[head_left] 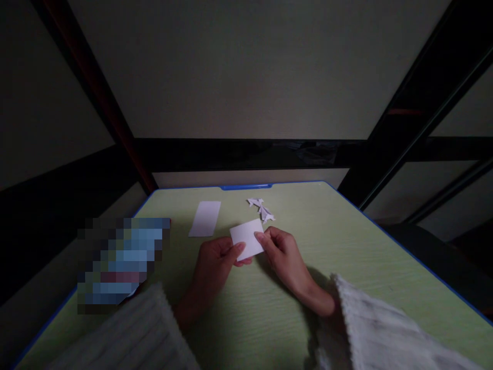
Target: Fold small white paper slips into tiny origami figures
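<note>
Between my two hands is a small white sheet of paper (248,237), raised above the table and slightly tilted. My left hand (217,257) pinches its lower left corner, thumb on top and fingers underneath. At its right edge, my right hand (281,246) grips with the thumb on the face of the sheet; the other fingers are partly hidden. Just beyond the held paper lie small folded paper figures (265,213), touching or nearly touching each other. A flat white sheet (205,219) rests on the table to the left of them.
The light green table (346,267) has a blue rim and a blue handle (246,187) at its far edge. A blurred-out, screen-like object (127,262) lies at the left. Behind the table rises a panelled wall (246,72). Something dark (427,262) stands beyond the right edge.
</note>
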Available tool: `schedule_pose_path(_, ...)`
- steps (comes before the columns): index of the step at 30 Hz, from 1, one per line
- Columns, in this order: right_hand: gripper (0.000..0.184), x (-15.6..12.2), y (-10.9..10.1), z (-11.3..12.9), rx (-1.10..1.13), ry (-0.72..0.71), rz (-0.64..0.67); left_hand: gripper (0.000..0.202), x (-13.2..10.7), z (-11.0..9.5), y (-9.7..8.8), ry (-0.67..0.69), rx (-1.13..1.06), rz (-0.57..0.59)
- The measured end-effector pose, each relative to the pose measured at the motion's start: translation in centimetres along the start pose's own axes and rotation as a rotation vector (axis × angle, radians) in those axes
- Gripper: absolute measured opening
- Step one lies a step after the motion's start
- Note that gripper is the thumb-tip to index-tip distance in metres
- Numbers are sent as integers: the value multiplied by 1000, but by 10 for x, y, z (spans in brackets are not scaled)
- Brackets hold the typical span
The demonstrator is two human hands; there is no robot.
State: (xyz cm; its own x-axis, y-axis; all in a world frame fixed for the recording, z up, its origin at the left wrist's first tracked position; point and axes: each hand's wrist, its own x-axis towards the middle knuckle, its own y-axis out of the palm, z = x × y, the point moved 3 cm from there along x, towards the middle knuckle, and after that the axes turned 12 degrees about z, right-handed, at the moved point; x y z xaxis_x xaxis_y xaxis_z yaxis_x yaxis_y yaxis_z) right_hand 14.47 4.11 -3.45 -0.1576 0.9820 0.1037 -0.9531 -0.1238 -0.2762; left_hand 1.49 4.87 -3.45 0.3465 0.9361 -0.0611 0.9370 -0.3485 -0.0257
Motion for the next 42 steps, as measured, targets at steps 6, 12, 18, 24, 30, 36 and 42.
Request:
schedule_pose_path(6, 41, -1, 4, -2, 146, 37, 45, 13, -2, -3, 0, 32, 7, -57)
schedule_pose_path(12, 43, 1, 7, -3, 669, 11, 72, 13, -3, -6, -1, 44, -44, -64)
schedule_pose_path(18, 27, 9, -11, -11, 1045, 57, -122, 12, 1, -4, -14, 38, -102, -219)
schedule_pose_path(24, 14, 4, 1, -3, 578, -38, 88, 10, -1, -4, -8, 20, -126, -150)
schedule_pose_path(30, 21, -1, -1, -1, 595, -156, 101, 13, -3, -1, 5, -33, -127, 149)
schedule_pose_path(36, 18, -2, 4, -3, 664, -12, 386, 18, -1, 7, 4, -41, -258, 308)
schedule_pose_path(42, 14, -6, 11, 0, 680, 111, 550, 19, -4, 11, 8, -144, -241, 429)
